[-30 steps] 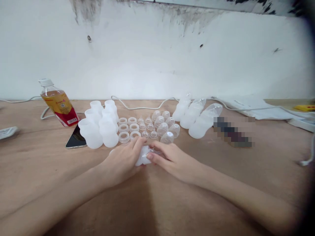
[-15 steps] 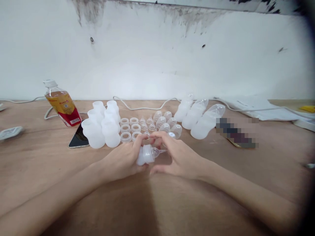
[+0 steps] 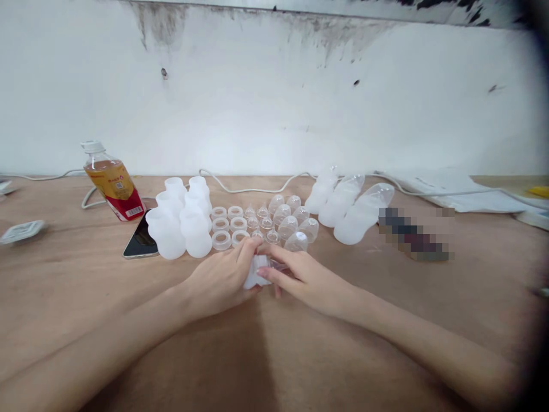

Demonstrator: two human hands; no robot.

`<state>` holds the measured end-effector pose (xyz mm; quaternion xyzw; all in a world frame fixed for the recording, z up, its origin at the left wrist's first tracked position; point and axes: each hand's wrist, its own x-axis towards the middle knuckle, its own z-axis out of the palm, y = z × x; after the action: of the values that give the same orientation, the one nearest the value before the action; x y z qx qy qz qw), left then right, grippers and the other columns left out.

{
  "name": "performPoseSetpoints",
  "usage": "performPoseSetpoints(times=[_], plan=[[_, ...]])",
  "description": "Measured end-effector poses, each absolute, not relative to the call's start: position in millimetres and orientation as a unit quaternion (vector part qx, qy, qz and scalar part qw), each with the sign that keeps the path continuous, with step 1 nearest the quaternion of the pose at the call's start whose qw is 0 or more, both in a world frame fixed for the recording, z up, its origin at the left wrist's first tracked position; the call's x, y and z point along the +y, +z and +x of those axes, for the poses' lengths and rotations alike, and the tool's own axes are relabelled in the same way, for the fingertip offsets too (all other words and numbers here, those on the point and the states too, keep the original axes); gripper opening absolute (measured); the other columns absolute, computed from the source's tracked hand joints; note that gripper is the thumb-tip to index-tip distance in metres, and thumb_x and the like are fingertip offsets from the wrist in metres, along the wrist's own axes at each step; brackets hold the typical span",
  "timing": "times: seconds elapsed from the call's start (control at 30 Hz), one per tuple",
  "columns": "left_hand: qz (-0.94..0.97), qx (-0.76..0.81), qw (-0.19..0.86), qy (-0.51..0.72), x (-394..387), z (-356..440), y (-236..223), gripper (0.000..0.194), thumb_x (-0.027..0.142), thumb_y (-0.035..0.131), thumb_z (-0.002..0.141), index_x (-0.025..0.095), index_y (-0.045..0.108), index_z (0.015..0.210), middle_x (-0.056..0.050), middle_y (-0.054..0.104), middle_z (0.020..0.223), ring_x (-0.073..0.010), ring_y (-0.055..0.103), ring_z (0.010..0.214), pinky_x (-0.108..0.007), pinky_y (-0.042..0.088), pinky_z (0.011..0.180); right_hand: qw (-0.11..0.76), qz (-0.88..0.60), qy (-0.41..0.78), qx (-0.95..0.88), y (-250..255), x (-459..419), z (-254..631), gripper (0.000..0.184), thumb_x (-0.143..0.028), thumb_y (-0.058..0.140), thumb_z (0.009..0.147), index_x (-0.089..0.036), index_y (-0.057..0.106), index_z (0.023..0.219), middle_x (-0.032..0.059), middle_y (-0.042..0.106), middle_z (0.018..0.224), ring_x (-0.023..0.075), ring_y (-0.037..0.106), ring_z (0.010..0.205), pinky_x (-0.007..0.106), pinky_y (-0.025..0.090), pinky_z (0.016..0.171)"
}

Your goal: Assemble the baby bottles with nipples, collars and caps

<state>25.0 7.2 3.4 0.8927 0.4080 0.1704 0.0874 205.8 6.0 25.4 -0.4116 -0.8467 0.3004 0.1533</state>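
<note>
Low over the table, my left hand [image 3: 221, 277] wraps round the body of a small white baby bottle [image 3: 255, 276] lying on its side. From the other end, my right hand [image 3: 311, 279] closes its fingers over the bottle's collar and clear teat, hiding most of the teat. Just beyond my fingers are rows of collar rings [image 3: 221, 241], clear teats [image 3: 271, 237] and clear dome caps [image 3: 295, 242]. Several white bottle bodies without tops [image 3: 198, 240] stand to the left. Three bottles with clear caps [image 3: 348, 226] stand to the right.
A drink bottle [image 3: 118, 189] stands at the left, near a dark phone [image 3: 138, 240] partly behind the bottle bodies. A white cable [image 3: 249, 189] runs along the wall. White paper sheets [image 3: 454, 191] and a pixelated object [image 3: 414, 234] lie at the right.
My right hand has moved in from a spread pose and closed its fingers on the collar end of the baby bottle. My left hand keeps its hold. The view shifts slightly.
</note>
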Motion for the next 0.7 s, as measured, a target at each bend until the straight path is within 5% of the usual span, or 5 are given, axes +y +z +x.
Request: performPoseSetpoints(times=[0.13, 0.23, 0.47, 0.7], plan=[[0.879, 0.410, 0.143, 0.197, 7.8, 23.6, 9.0, 0.044, 0.032, 0.051, 0.074, 0.019, 0.028, 0.109, -0.008, 0.053, 0.100, -0.0200, 0.059, 0.077, -0.031, 0.046, 0.060, 0.200, -0.284, 0.174, -0.921, 28.7, 6.8, 212.0, 0.027, -0.014, 0.042, 0.080, -0.023, 0.049, 0.104, 0.0069, 0.046, 0.111, 0.0153, 0.050, 0.094, 0.028, 0.045, 0.073], [0.869, 0.406, 0.177, 0.221, 2.2, 13.8, 13.8, 0.042, 0.031, 0.054, 0.072, 0.022, 0.031, 0.106, -0.004, 0.052, 0.097, -0.0180, 0.057, 0.081, -0.030, 0.045, 0.065, 0.224, -0.255, 0.065, -0.938, 30.9, 8.2, 218.6, 0.032, -0.008, 0.034, 0.081, -0.026, 0.052, 0.100, 0.0061, 0.041, 0.114, 0.0156, 0.047, 0.099, 0.028, 0.044, 0.072], [0.718, 0.547, 0.116, 0.415, -30.5, -49.0, -13.0, 0.038, 0.038, 0.058, 0.071, 0.024, 0.036, 0.098, -0.005, 0.046, 0.100, -0.0210, 0.053, 0.088, -0.035, 0.047, 0.072, 0.145, -0.343, 0.132, -0.919, 15.9, 12.8, 216.4, 0.036, -0.026, 0.046, 0.080, -0.022, 0.043, 0.116, 0.0089, 0.043, 0.113, 0.0168, 0.054, 0.085, 0.032, 0.047, 0.070], [0.593, 0.667, 0.148, 0.425, -18.4, -82.2, -20.6, 0.053, 0.045, 0.061, 0.066, 0.025, 0.035, 0.107, -0.004, 0.055, 0.099, -0.0239, 0.056, 0.091, -0.038, 0.050, 0.074, 0.128, -0.392, 0.140, -0.900, -4.1, 10.3, 202.8, 0.031, -0.037, 0.046, 0.081, -0.016, 0.043, 0.105, 0.0098, 0.053, 0.103, 0.0176, 0.056, 0.076, 0.033, 0.047, 0.064]])
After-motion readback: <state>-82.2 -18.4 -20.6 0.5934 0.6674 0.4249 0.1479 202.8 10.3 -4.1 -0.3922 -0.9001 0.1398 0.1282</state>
